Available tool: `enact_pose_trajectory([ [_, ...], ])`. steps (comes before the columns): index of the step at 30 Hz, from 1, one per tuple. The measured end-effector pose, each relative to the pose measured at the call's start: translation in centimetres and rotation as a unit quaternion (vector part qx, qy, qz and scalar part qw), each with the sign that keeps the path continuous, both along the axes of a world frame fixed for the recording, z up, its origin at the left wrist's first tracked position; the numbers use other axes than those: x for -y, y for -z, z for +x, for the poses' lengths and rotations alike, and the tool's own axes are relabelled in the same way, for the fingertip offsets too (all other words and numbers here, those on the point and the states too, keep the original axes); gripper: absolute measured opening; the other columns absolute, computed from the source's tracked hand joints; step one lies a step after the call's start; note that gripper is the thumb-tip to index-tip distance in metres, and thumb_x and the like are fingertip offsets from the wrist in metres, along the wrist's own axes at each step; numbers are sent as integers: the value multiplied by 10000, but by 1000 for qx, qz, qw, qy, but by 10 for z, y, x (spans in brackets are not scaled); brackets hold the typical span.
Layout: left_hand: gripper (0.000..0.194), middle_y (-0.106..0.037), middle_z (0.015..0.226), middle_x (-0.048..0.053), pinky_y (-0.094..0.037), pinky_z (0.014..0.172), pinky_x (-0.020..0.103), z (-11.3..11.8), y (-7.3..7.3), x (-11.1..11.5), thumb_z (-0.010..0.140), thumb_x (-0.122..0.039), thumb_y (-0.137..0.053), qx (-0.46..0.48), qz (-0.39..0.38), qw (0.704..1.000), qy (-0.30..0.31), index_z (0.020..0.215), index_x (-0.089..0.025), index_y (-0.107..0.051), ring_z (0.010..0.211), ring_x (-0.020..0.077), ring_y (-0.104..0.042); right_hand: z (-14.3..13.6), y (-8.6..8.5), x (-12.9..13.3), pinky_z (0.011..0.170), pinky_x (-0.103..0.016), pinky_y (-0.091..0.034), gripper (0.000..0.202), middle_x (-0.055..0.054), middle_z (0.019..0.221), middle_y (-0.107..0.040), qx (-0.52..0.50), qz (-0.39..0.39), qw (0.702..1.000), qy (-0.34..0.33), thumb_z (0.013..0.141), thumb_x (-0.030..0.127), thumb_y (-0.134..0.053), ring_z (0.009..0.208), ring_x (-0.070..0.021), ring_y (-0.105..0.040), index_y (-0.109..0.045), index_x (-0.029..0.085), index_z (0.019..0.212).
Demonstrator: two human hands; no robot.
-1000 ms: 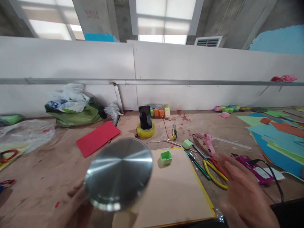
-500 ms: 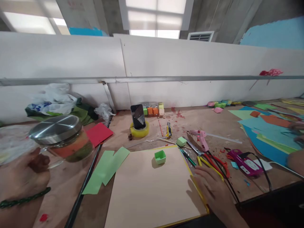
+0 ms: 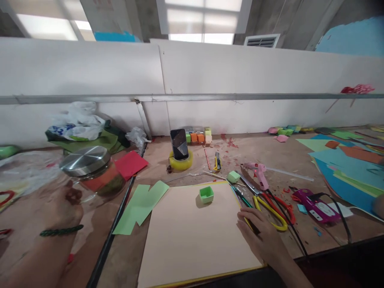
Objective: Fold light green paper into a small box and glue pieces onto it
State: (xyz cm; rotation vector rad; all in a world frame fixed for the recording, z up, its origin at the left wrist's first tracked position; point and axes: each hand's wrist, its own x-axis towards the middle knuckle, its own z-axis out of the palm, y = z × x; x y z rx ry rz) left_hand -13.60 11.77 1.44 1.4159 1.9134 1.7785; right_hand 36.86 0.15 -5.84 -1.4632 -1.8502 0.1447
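My left hand [image 3: 67, 206] is closed at the handle of a lidded glass mug [image 3: 102, 185], which has a shiny metal lid and dark green contents. The mug stands at the left, in front of a red paper sheet [image 3: 132, 165]. My right hand [image 3: 259, 230] lies with fingers stretched over the right edge of a pale board [image 3: 192, 236] with a yellow border. On the board sits a small open green paper box [image 3: 206, 195]. A closed light-green paper block [image 3: 233, 176] lies just beyond its far corner. Green paper strips [image 3: 141, 206] overlap its left side.
Scissors [image 3: 277, 216], a pink glue gun [image 3: 259, 174] and a purple device [image 3: 316, 206] with a cable lie at the right. A phone [image 3: 179, 144] leans in a yellow tape roll [image 3: 181, 163]. Plastic bags [image 3: 79, 124] and coloured sheets [image 3: 345, 168] flank the table.
My left hand and the mug have moved away from me and down towards the table. My right hand has shifted slightly inward onto the board. The view has turned a little left.
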Motion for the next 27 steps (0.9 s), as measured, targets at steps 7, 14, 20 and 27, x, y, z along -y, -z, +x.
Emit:
enact_pose_trajectory([
  [7,282,-513,912,-31,-440,724,292,28,-16,37,727,-265,-630,-22,111,983,-148,796,-214,-362,900,172,-537,4,3,0,767,-359,-587,257,-110,939,-700,-6,11,1000,-12,888,402,-534,866,-234,-692,-687,197,884],
  [14,443,-610,1214,154,-456,896,440,126,3,64,769,-338,-557,-484,-190,830,201,1167,-143,-559,1063,336,-590,3,3,0,754,-352,-581,239,-115,932,-698,-5,19,1000,-20,891,374,-533,871,-231,-688,-680,187,875],
  [20,626,-710,965,146,-494,786,346,140,18,50,712,-11,-384,-504,-307,775,224,1333,-70,-432,893,253,-672,3,5,1,774,-362,-580,268,-121,958,-695,-9,14,1000,-22,906,382,-504,898,-233,-683,-684,185,883],
  [27,342,-709,850,96,-500,731,383,149,-1,76,895,-130,-339,-539,-194,806,148,1072,-174,-628,837,282,-667,3,-8,4,739,-389,-592,192,-103,949,-681,37,143,988,36,920,318,-503,868,-233,-675,-641,196,974],
])
